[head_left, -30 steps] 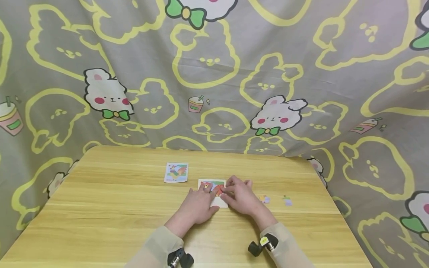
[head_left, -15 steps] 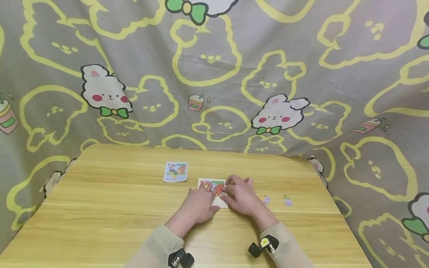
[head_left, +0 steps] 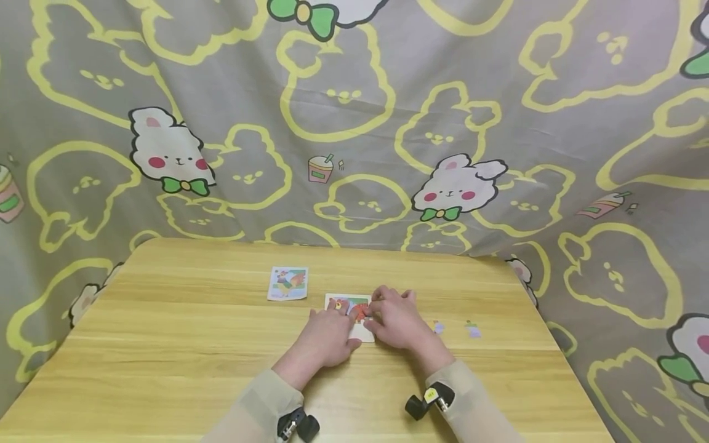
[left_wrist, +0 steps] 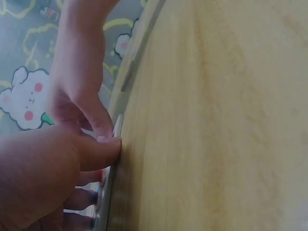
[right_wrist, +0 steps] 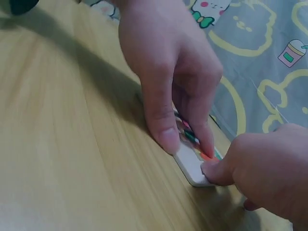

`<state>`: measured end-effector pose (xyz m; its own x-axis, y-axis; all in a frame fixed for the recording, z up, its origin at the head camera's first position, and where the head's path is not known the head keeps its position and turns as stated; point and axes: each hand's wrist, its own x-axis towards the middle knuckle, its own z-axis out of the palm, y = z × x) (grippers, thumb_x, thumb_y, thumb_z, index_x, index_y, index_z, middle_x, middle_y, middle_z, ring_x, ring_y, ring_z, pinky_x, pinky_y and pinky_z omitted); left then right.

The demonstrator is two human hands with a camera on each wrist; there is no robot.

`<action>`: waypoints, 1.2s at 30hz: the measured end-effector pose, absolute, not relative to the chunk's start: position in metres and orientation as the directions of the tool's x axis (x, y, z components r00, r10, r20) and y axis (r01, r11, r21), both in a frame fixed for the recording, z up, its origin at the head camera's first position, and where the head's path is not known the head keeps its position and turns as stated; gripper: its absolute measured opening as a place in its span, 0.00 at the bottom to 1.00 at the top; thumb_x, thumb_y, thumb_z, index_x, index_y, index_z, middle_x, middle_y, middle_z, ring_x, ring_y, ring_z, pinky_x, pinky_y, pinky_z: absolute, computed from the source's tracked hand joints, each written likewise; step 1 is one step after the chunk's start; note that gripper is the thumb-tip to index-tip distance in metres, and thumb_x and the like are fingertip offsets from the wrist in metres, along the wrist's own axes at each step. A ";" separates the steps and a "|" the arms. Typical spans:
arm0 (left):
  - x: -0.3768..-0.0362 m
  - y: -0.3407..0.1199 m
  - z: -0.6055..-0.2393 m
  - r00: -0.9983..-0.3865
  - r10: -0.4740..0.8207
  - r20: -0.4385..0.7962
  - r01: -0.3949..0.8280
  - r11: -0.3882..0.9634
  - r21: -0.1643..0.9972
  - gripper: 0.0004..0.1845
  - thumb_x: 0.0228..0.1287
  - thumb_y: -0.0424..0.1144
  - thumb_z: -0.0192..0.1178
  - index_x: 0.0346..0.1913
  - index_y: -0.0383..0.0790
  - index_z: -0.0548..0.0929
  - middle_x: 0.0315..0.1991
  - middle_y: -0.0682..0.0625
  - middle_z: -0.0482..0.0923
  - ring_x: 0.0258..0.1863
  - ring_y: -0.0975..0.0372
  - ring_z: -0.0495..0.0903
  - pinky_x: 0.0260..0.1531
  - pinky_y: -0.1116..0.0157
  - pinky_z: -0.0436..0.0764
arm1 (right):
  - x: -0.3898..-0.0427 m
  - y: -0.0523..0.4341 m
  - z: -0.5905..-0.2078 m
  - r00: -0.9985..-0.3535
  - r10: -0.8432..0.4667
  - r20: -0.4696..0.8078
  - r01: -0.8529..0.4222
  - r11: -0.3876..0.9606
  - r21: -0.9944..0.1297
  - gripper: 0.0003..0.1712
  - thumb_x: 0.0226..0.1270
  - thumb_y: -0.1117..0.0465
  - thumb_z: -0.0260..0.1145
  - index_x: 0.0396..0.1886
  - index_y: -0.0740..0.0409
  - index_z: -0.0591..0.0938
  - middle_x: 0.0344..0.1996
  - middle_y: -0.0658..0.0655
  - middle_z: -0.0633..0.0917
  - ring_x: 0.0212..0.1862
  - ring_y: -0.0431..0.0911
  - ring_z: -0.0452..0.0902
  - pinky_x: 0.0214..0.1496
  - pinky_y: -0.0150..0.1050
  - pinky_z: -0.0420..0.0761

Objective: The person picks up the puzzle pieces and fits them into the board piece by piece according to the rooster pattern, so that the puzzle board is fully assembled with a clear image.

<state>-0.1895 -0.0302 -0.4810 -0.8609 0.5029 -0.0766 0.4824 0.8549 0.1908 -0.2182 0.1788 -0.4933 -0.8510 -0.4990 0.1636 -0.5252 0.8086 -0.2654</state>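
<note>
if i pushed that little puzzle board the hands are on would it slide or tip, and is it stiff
The puzzle board likely slides, not tips: it lies flat and low on the smooth wooden table. It looks stiff, since its thick white edge stays straight under the right hand. Probably light, given how thin it is.
</note>
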 end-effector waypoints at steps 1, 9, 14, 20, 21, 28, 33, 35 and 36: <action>-0.189 -0.031 -0.481 -0.861 0.503 -0.075 0.483 0.855 0.191 0.37 0.73 0.59 0.64 0.76 0.40 0.76 0.76 0.39 0.70 0.75 0.39 0.67 0.61 0.30 0.73 | -0.218 0.178 -0.493 -0.860 -0.485 0.159 -0.511 0.810 -0.290 0.11 0.67 0.49 0.76 0.44 0.47 0.93 0.50 0.50 0.81 0.53 0.49 0.78 0.53 0.60 0.62; -0.184 -0.034 -0.484 -0.859 0.510 -0.050 0.495 0.851 0.178 0.36 0.75 0.60 0.61 0.76 0.42 0.76 0.76 0.40 0.69 0.75 0.39 0.66 0.62 0.32 0.73 | -0.216 0.180 -0.505 -0.937 -0.335 0.095 -0.326 0.748 -0.577 0.13 0.64 0.52 0.80 0.47 0.49 0.94 0.45 0.44 0.76 0.48 0.44 0.74 0.55 0.55 0.55; -0.180 -0.037 -0.486 -0.863 0.504 -0.038 0.487 0.849 0.204 0.35 0.76 0.60 0.60 0.77 0.44 0.75 0.77 0.41 0.68 0.76 0.41 0.65 0.62 0.32 0.72 | -0.215 0.181 -0.509 -0.943 -0.320 0.093 -0.305 0.715 -0.629 0.15 0.64 0.51 0.81 0.48 0.49 0.94 0.45 0.44 0.76 0.47 0.44 0.73 0.55 0.56 0.53; -0.179 -0.044 -0.491 -0.863 0.504 -0.024 0.485 0.842 0.239 0.37 0.76 0.61 0.60 0.79 0.46 0.72 0.80 0.41 0.64 0.78 0.42 0.63 0.63 0.31 0.72 | -0.213 0.181 -0.511 -0.943 -0.318 0.100 -0.310 0.724 -0.617 0.15 0.64 0.50 0.80 0.47 0.49 0.94 0.46 0.44 0.76 0.49 0.44 0.74 0.56 0.56 0.53; -0.179 -0.046 -0.491 -0.863 0.505 -0.016 0.487 0.839 0.241 0.37 0.76 0.61 0.60 0.79 0.45 0.72 0.80 0.41 0.63 0.78 0.42 0.63 0.62 0.31 0.72 | -0.213 0.181 -0.511 -0.943 -0.317 0.101 -0.310 0.726 -0.613 0.15 0.64 0.49 0.80 0.47 0.49 0.94 0.46 0.44 0.76 0.49 0.44 0.74 0.56 0.55 0.53; -0.179 -0.066 -0.492 -0.863 0.504 0.034 0.493 0.827 0.268 0.37 0.78 0.60 0.58 0.79 0.40 0.71 0.80 0.41 0.64 0.76 0.40 0.65 0.67 0.36 0.70 | -0.212 0.184 -0.512 -0.945 -0.308 0.113 -0.310 0.725 -0.615 0.16 0.63 0.48 0.81 0.48 0.48 0.94 0.48 0.45 0.77 0.50 0.45 0.74 0.57 0.56 0.53; -0.179 -0.080 -0.493 -0.874 0.484 0.046 0.478 0.839 0.259 0.37 0.79 0.59 0.57 0.79 0.37 0.71 0.79 0.41 0.65 0.76 0.40 0.66 0.70 0.37 0.68 | -0.210 0.184 -0.510 -0.943 -0.312 0.116 -0.315 0.724 -0.613 0.16 0.64 0.48 0.80 0.49 0.47 0.93 0.49 0.45 0.77 0.51 0.45 0.75 0.58 0.56 0.53; -0.179 -0.084 -0.494 -0.878 0.477 0.043 0.471 0.844 0.254 0.37 0.79 0.60 0.57 0.78 0.37 0.72 0.79 0.41 0.65 0.76 0.41 0.66 0.69 0.37 0.68 | -0.209 0.185 -0.509 -0.942 -0.315 0.116 -0.318 0.727 -0.609 0.16 0.65 0.48 0.80 0.49 0.47 0.93 0.49 0.46 0.77 0.51 0.45 0.75 0.57 0.56 0.53; -0.178 -0.086 -0.493 -0.879 0.475 0.040 0.469 0.847 0.251 0.37 0.79 0.60 0.57 0.78 0.37 0.73 0.79 0.41 0.65 0.76 0.41 0.66 0.69 0.37 0.68 | -0.208 0.185 -0.509 -0.941 -0.317 0.117 -0.320 0.727 -0.607 0.16 0.65 0.48 0.80 0.49 0.47 0.93 0.49 0.46 0.77 0.51 0.46 0.75 0.57 0.56 0.53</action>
